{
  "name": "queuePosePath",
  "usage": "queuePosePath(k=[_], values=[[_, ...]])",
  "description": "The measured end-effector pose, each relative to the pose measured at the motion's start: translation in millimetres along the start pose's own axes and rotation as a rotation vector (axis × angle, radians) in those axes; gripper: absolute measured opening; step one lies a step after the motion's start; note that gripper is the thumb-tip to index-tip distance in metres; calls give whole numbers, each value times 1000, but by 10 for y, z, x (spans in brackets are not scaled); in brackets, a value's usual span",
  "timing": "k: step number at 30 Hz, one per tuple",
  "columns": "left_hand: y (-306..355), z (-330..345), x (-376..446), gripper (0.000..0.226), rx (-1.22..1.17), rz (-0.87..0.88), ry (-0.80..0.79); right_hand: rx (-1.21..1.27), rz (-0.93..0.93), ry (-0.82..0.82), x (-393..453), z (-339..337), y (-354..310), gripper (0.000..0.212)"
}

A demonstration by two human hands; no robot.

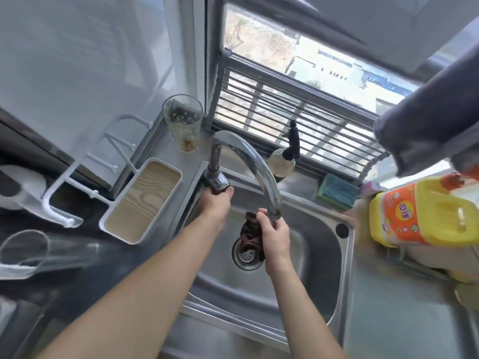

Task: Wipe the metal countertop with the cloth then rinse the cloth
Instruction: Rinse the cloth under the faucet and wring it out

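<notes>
Right hand [275,235] closed round dark cloth [249,235] bunched under faucet [248,161] spout; left hand [216,206] wrapped faucet handle; sudden full flow could splash beyond sink [318,244]

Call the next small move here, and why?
Probably turn the tap handle with the left hand to start water. That hand already grips the handle, the right hand holds the dark cloth bunched just under the spout over the drain, and no stream is visible.
</notes>
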State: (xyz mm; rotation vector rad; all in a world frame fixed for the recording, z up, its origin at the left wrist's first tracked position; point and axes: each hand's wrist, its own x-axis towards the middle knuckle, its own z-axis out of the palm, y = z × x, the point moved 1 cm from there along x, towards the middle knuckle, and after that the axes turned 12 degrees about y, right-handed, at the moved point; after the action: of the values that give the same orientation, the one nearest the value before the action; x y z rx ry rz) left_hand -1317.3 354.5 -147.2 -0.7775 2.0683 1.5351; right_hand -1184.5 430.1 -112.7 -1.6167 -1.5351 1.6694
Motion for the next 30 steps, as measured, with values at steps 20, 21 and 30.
queuePosePath(k=[20, 21, 30], values=[[-24, 40, -176, 25, 4, 75, 125, 11, 28, -152, 10, -263, -58, 13], [-28, 55, -207, 26, 32, 52, 108, 46, 81, -148, 3, -289, -76, 13], [-616, 19, -738, 28, -115, -280, -550, -241, -270, -67, -27, -208, -86, 42]])
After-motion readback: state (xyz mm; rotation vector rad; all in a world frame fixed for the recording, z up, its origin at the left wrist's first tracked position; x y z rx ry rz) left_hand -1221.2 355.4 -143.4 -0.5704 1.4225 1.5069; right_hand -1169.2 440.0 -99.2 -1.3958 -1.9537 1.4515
